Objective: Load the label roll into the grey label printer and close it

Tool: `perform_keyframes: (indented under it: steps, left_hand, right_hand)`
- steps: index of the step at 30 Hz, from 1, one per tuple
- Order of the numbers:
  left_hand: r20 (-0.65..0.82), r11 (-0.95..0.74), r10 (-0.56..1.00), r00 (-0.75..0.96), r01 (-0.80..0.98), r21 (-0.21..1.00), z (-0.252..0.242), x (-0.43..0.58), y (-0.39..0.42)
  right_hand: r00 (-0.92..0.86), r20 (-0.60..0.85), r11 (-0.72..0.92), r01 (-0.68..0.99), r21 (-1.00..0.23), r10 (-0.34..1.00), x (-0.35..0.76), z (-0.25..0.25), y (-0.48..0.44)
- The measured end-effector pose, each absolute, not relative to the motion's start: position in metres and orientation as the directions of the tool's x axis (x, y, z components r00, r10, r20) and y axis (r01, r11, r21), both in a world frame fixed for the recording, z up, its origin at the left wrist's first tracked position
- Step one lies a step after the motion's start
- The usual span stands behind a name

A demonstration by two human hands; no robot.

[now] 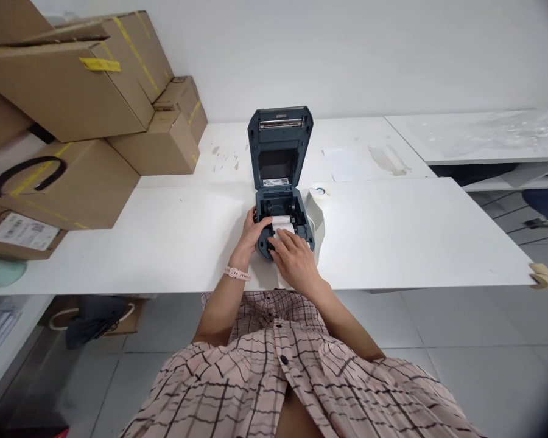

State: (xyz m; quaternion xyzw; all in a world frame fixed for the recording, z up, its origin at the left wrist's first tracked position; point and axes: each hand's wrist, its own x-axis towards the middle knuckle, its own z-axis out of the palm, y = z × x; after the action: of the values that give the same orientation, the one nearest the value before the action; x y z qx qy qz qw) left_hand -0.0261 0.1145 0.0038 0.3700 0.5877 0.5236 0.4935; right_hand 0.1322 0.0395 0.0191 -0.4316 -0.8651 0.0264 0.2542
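Note:
A dark grey label printer stands on the white table with its lid swung up and open. A white paper roll lies in its bay. My left hand rests against the printer's left front side, thumb and fingers curled toward the roll. My right hand lies over the printer's front edge, fingers stretched flat onto the paper strip coming off the roll. A pink band is on my left wrist.
A second white label roll stands just right of the printer. Stacked cardboard boxes fill the table's left side. A lower shelf and a blue stool sit at the right. A bag lies on the floor under the table.

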Motion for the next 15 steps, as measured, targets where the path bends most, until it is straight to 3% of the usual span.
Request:
perform_keyframes:
  steps: [5,15]
  left_hand:
    - [-0.178,0.175,0.953,-0.243,-0.037,0.984,0.0052,-0.0282,0.1167]
    - [-0.191,0.181,0.953,-0.235,-0.065,0.981,0.0082,-0.0275,0.1147]
  right_hand:
    - [-0.473,0.440,0.632,0.689,-0.356,0.764,0.1323,0.0179,0.0386]
    - [-0.489,0.431,0.644,0.665,-0.378,0.758,0.1353,0.0168,0.0391]
